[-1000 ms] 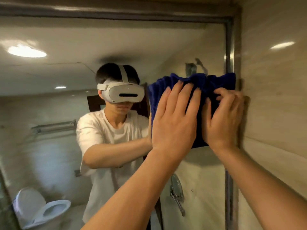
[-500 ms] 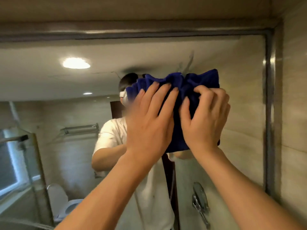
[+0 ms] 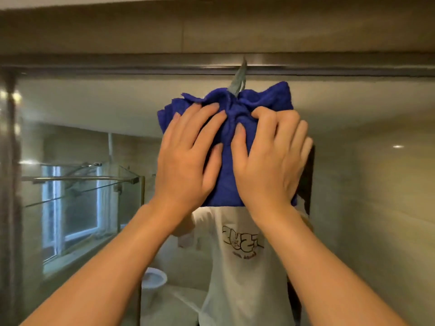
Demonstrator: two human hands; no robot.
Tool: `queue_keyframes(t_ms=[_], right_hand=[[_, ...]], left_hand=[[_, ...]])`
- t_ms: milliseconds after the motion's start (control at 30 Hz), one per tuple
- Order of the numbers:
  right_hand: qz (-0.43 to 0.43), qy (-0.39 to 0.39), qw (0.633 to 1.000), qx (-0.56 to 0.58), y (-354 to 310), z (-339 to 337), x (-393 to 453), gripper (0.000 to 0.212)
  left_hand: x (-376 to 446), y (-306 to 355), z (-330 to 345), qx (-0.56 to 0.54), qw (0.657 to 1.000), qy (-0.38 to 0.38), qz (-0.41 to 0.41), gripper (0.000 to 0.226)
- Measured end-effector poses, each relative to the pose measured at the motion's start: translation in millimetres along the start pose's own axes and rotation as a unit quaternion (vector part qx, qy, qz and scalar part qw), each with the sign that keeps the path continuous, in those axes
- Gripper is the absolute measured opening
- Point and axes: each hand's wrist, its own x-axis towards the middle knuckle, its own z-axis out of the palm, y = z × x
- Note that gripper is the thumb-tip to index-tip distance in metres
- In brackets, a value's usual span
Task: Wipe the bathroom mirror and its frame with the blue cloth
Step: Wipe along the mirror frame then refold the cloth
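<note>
A bunched blue cloth [image 3: 263, 97] is pressed flat against the bathroom mirror [image 3: 94, 109], just below the metal top frame [image 3: 141, 67]. My left hand [image 3: 186, 156] lies on the cloth with fingers spread and straight, pressing it to the glass. My right hand [image 3: 270, 156] sits beside it, fingers curled into the bunched fabric. A grey tag [image 3: 237, 81] sticks up from the cloth toward the frame. The cloth hides the head of the reflected person.
The left frame edge [image 3: 9, 161] of the mirror runs down the left side. The glass reflects a window [image 3: 70, 208], a towel rail [image 3: 77, 178], a toilet [image 3: 153, 277] and a white T-shirt [image 3: 242, 267]. A tiled wall [image 3: 211, 27] lies above the frame.
Both hands have slid the cloth leftward along the mirror, away from the right frame edge, and a little upward toward the top frame. My right fingers have curled tighter into the fabric.
</note>
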Motion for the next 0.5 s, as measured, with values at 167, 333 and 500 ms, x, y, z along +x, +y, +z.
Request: queue_keyframes(t_ms=[167, 333, 500], right_hand=[[-0.009, -0.021, 0.999, 0.032, -84, 30, -34, 0.025], [-0.012, -0.043, 0.996, 0.072, -166, 57, -82, 0.022], [-0.030, -0.055, 0.992, 0.107, -232, 76, -142, 0.019]], left_hand=[[-38, -76, -45, 0.024, 1.000, -0.005, -0.013, 0.043], [-92, -153, -89, 0.040, 0.999, -0.013, -0.032, 0.043], [-166, -201, -128, 0.088, 0.993, -0.017, -0.070, 0.041]])
